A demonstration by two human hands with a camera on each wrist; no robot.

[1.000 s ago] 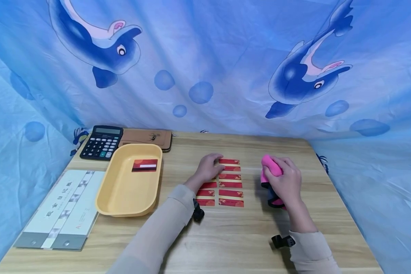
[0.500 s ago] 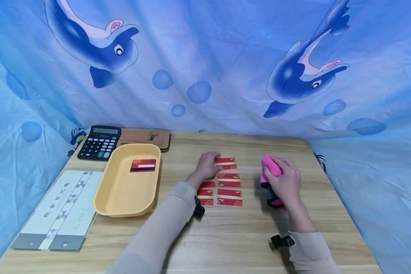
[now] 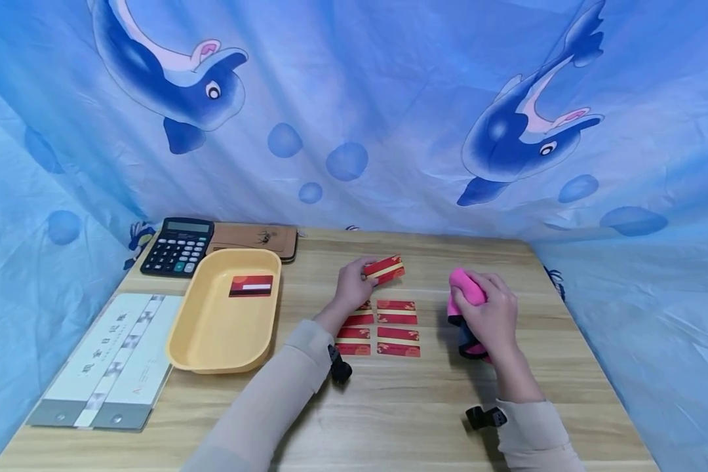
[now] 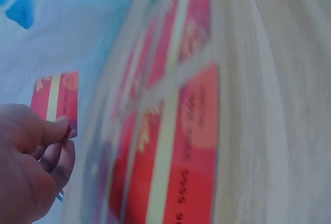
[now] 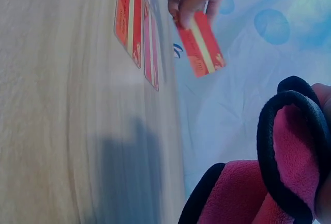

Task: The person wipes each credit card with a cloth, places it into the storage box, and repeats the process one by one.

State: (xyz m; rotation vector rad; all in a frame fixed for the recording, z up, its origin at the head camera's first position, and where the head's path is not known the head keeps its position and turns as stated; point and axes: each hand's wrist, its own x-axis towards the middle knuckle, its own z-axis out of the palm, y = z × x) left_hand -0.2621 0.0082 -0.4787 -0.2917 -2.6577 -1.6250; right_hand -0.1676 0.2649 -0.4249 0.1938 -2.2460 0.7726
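Observation:
A red bank card point(image 3: 385, 269) with a cream stripe is pinched between the thumb and fingers of my left hand point(image 3: 349, 288). It is tilted and raised off the table, as the left wrist and right wrist views also show. Below it, several similar cards point(image 3: 398, 318) lie flat in two columns, the left column partly covered by my left hand. Over on the right, my right hand point(image 3: 497, 308) grips a bunched pink cloth point(image 3: 467, 286) with black edging, held above the table. In the right wrist view the folded cloth point(image 5: 235, 193) fills the lower right corner.
A yellow tray point(image 3: 221, 334) stands to the left with one red card point(image 3: 250, 286) in it. Behind it are a black calculator point(image 3: 179, 248) and a brown notebook point(image 3: 250, 240). A white and grey folder point(image 3: 109, 360) lies at the left edge. A blue dolphin curtain point(image 3: 354, 98) closes the back.
My left hand has taken the farthest card of the right column off the table and lifted it, tilting it. My right hand and the cloth have stayed about where they were.

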